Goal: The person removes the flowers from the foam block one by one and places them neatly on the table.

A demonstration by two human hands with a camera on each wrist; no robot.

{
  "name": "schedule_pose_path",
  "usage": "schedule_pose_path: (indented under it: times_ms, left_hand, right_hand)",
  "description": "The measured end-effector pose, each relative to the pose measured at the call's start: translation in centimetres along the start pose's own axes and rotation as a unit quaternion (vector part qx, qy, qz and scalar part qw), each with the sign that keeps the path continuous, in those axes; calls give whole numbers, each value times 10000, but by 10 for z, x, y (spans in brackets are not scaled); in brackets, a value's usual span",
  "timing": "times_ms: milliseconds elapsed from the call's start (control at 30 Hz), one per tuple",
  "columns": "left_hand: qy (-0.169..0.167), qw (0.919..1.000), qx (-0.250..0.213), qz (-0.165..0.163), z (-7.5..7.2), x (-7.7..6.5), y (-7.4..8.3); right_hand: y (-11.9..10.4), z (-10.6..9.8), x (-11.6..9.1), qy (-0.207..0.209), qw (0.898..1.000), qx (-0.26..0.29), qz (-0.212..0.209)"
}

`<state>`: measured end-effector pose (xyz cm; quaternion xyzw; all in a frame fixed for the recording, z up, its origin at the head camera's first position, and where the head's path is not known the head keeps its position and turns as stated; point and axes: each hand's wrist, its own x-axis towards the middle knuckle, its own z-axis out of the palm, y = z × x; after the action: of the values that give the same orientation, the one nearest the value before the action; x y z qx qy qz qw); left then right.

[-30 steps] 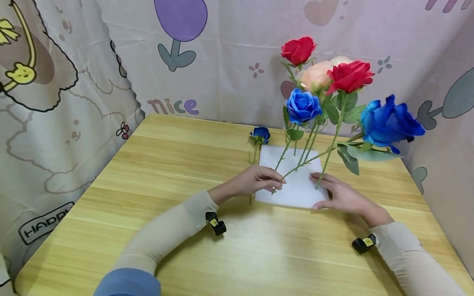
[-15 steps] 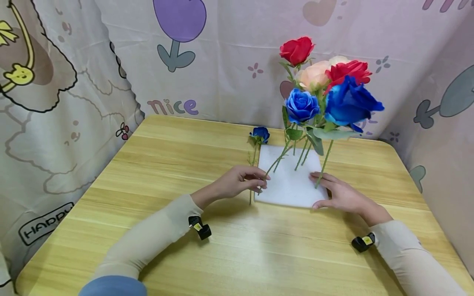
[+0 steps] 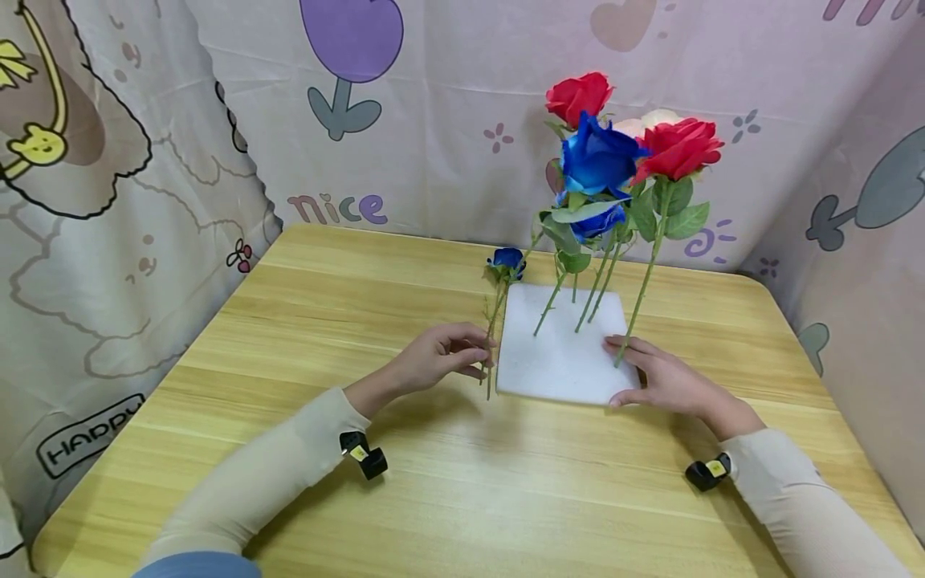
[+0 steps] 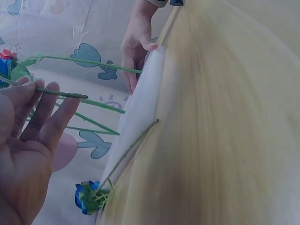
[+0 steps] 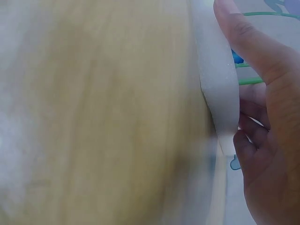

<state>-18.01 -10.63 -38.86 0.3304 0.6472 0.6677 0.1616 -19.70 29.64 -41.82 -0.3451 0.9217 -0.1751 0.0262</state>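
In the head view, my left hand [image 3: 444,355] pinches the lower stem of a large blue artificial rose [image 3: 601,154], its bloom leaning right over the other flowers. The stem's cut end [image 4: 75,95] sticks out past the fingers in the left wrist view. My right hand [image 3: 668,381] holds the right edge of a white foam block [image 3: 552,365], thumb at the near corner and fingers along the side. Several roses stand in the block, among them two red ones [image 3: 679,148], a pale one [image 3: 661,119] and a blue one [image 3: 598,222] partly hidden by the held rose.
Another blue rose [image 3: 507,261] lies on the wooden table [image 3: 347,297] along the block's left side, its stem pointing toward me. Behind the table hangs a patterned cloth [image 3: 462,104], close to the standing blooms.
My left hand has moved left off the foam with the large blue rose, whose bloom has swung from far right to left and become more upright. The right hand has stayed on the block.
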Motion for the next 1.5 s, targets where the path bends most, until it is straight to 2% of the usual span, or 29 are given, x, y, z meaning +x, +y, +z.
schedule_pose_path:
  times_ms: [467, 800, 1100, 1500]
  left_hand:
    - [508, 9982, -90, -291, -14, -21, -1]
    - [585, 9972, -214, -423, -18, -28, -6]
    - [718, 9939, -209, -812, -16, -32, -6]
    - [999, 9845, -515, -1349, -13, -32, -9]
  right_hand:
    - [3, 2, 0, -52, 9999, 110, 106]
    - [2, 1, 0, -97, 9998, 144, 118]
    - [0, 0, 0, -94, 9998, 123, 115]
    - [1, -1, 1, -94, 9999, 103, 67]
